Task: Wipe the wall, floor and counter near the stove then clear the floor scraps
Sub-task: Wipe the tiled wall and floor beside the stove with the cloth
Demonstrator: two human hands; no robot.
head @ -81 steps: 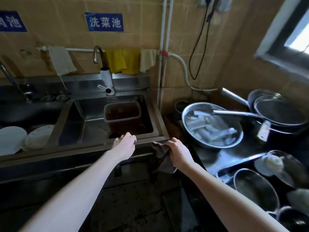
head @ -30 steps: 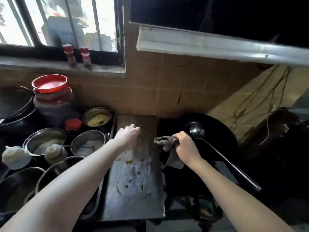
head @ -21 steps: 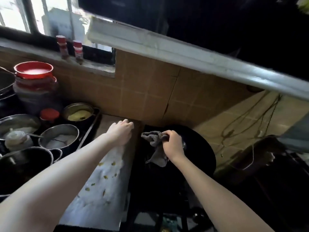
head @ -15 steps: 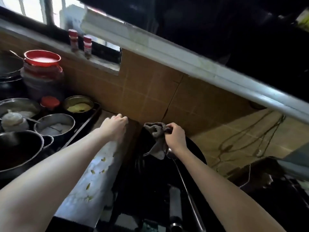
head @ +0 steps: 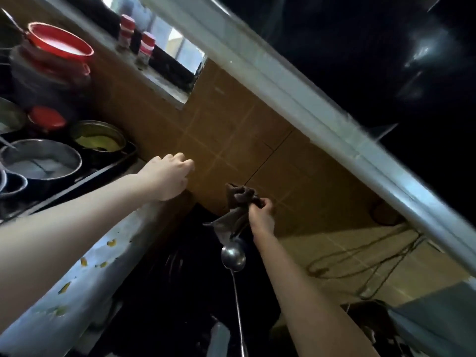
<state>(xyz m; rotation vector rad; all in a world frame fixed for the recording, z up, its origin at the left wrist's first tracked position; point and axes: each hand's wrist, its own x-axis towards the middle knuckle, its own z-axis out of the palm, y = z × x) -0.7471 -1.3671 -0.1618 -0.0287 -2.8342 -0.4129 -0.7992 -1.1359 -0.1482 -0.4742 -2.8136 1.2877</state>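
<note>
Tiled wall (head: 231, 140) now fills the view as the right hand (head: 260, 213), grip pinching the bunched cloth (head: 238, 199), has risen close to it, likely starting the wall wipe; left hand (head: 167, 176) loosely curled, empty, over the tabletop (head: 77, 292)

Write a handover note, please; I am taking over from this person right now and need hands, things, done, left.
Right hand grips the bunched grey-brown cloth by the tan tiled wall; contact unclear.
Left hand, loosely curled, holds nothing, near the wall.
The steel counter strip bears yellow scraps. A long steel ladle lies in the black wok.
Done: nothing shows wiped.
Left: wall, counter, floor, floor scraps; the floor is out of view.
</note>
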